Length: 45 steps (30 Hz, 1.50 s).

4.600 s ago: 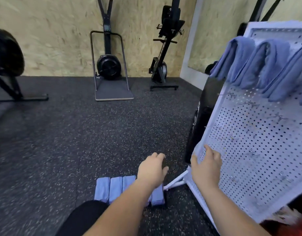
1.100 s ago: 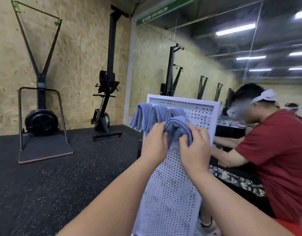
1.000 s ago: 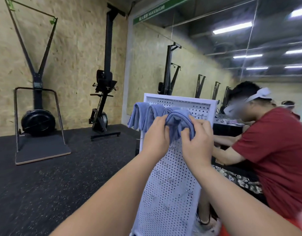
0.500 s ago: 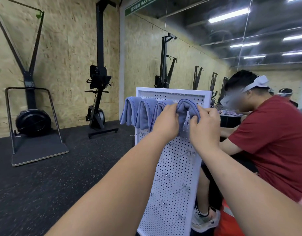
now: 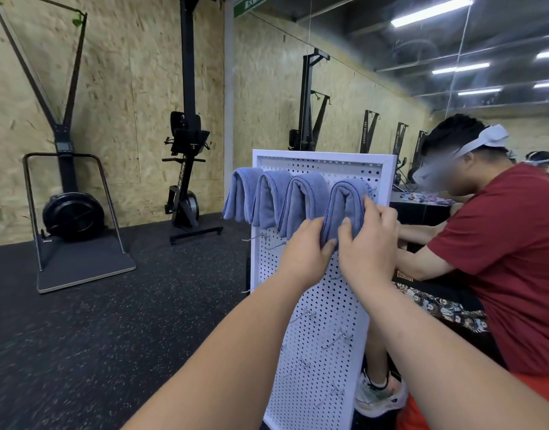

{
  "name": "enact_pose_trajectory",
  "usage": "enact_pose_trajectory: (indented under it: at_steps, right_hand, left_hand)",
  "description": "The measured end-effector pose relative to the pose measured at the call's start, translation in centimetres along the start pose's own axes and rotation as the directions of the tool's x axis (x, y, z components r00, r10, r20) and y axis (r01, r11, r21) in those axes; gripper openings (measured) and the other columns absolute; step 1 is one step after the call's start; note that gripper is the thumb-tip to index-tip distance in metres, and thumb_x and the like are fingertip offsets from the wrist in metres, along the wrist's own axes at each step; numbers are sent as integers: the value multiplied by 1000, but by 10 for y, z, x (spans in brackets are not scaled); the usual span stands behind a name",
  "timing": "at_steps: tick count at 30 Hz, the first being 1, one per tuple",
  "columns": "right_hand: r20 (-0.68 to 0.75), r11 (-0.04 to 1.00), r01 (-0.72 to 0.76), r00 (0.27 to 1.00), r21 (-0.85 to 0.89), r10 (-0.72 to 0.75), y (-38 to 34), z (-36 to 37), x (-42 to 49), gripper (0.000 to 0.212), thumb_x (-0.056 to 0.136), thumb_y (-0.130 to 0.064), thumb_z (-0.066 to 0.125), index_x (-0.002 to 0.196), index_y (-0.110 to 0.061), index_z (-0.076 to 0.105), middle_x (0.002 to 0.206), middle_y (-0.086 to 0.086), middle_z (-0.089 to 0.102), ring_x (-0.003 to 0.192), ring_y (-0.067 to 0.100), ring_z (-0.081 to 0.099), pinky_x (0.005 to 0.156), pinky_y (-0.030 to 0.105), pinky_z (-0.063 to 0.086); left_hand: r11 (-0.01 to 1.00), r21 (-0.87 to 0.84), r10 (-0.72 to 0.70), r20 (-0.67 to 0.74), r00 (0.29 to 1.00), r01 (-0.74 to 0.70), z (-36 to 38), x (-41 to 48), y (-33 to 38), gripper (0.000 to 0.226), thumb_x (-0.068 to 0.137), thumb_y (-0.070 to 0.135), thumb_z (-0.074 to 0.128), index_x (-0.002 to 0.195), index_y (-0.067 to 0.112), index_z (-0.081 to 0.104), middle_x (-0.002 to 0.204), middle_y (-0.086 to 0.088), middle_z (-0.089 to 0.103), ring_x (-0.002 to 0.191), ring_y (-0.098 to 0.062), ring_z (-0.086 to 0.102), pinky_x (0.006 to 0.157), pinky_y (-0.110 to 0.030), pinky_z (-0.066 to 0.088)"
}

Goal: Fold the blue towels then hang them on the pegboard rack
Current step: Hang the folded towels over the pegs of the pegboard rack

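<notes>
- Head view. Fourth towel (image 5: 344,206), folded, lies draped over a top-row peg at the right end of the pegboard rack (image 5: 323,321), fold uppermost, both tails hanging down.
- Left hand (image 5: 304,246): fingers curled, pinching the towel's lower left edge.
- Right hand (image 5: 367,243): thumb on the front face, fingers wrapped round the right side.
- Judgement: I grip both sides to pull the tails level and seat the fold on its peg.
- Three towels (image 5: 268,197) hang to its left, each touching its neighbour.
- Bare hooks (image 5: 341,335) stick out lower on the board, below my hands.
- Person in a red shirt (image 5: 515,243) sits just right of the rack; rowing machine (image 5: 186,169) stands well apart. Neither obstructs my reach.
</notes>
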State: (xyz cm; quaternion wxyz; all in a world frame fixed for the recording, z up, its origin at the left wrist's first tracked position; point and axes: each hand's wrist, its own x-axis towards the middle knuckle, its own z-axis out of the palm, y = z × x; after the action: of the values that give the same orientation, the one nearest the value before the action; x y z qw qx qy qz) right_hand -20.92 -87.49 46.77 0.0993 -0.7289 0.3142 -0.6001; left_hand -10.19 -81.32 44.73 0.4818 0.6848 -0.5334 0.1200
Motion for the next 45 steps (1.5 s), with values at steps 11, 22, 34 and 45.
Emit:
enact_pose_trajectory:
  at_steps: [11,22,34,45]
  right_hand:
    - [-78,998,48,996,29,-46,-25,7,-58,67,92,-32,74,150,-11,49,139,13,45,124,35,43,110,47,37]
    - [363,996,-81,928,-26,85,-29,75,-185,66,96,-41,70,153,-17,46,140,7,42,128,29,41,104,48,47]
    - [745,989,-86,650,-118,146,-31,159,-335,68,97,-50,65,154,-19,44,144,9,45,130,29,44,99,49,53]
    - [906,983,-9,386,-186,175,-23,235,-429,67,98,-47,64,155,-19,44,148,9,44,134,30,41,100,47,50]
  left_hand:
    - [979,122,-175,106,979,162,-11,-85,-63,55,104,48,60,153,30,44,129,9,55,103,-11,61,91,-39,55]
    - [862,326,-443,113,889,388,-64,-225,-159,55,102,48,59,152,30,44,133,4,52,115,-19,61,94,-42,55]
    - [590,464,-767,66,638,661,-121,-379,-263,57,106,46,54,156,25,37,145,-2,47,129,-28,54,102,-45,51]
    - [379,492,-910,46,412,784,-129,-450,-327,62,104,49,56,158,24,37,147,-2,48,131,-27,54,97,-44,53]
